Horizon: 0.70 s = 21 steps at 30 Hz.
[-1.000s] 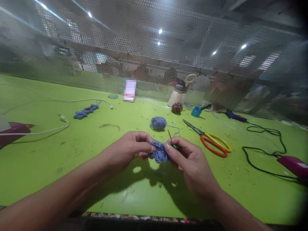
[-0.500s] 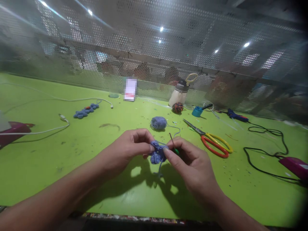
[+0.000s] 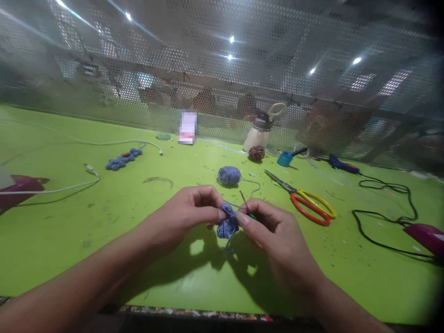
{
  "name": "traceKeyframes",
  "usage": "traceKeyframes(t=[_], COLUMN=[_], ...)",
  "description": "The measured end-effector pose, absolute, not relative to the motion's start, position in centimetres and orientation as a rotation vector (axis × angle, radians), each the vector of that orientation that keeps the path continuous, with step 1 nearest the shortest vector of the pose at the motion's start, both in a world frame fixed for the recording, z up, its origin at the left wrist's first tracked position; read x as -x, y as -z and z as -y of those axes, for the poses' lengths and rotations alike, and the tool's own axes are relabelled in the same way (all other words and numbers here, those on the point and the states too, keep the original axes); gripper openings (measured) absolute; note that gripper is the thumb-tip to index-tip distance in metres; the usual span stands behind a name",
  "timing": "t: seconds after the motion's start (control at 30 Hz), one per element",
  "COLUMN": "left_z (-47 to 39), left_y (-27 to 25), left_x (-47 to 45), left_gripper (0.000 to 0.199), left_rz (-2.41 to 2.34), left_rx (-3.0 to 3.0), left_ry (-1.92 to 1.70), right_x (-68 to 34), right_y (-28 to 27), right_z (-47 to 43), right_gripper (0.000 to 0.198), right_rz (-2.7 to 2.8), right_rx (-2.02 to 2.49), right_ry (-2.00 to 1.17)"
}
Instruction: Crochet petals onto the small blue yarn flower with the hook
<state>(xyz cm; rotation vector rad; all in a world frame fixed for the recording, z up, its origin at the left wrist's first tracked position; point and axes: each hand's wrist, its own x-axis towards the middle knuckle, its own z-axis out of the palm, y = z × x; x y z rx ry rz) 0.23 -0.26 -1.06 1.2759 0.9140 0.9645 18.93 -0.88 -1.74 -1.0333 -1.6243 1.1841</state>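
Note:
Between my hands, above the green table [image 3: 166, 286], is a small piece of blue-purple crochet [image 3: 227, 224] with a short yarn tail hanging down. My left hand [image 3: 197, 208] pinches its left side between thumb and fingers. My right hand [image 3: 272, 226] is closed around a crochet hook [image 3: 244, 202] with a green grip, its metal tip pointing up and left. The right thumb and fingertip are at the crochet's right edge; whether they grip it as well, I cannot tell. A strand runs from the work to a ball of matching yarn [image 3: 229, 176] just beyond.
Right of my hands lie scissors [image 3: 308, 201] with red and yellow handles. Further back are a blue pot [image 3: 285, 159], a dark multicoloured yarn ball [image 3: 256, 153], a bottle [image 3: 258, 134] and a glue gun [image 3: 343, 164]. A crocheted flower strip [image 3: 124, 159] and white cable [image 3: 92, 171] lie left.
My right fingers have shifted slightly along the crochet's edge, and the hook now leans further left. The crochet piece looks more bunched up. My left hand stays almost in place.

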Motion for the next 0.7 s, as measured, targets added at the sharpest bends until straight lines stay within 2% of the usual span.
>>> traceKeyframes(t=[0.2, 0.33, 0.53, 0.7], left_z=[0.24, 0.35, 0.46, 0.16], left_y=[1.12, 1.01, 0.93, 1.15], left_x=[-0.41, -0.4, -0.44, -0.58], left_gripper=[0.006, 0.006, 0.028, 0.015], left_rz=[-0.928, -0.866, -0.843, -0.996], left_rx=[-1.238, -1.198, -1.179, -1.274], left_ry=[-0.957, -0.974, -0.966, -0.877], right_x=[-18.92, -18.84, -18.92, -18.97], right_y=[2.04, 2.31, 2.5, 2.61], right_z=[0.47, 0.34, 0.28, 0.28], right_gripper=[0.028, 0.031, 0.033, 0.03], right_rz=[1.5, 1.465, 1.504, 1.525], right_rx=[1.04, 1.042, 1.042, 1.005], right_ry=[-1.391, -1.41, -1.321, -1.317])
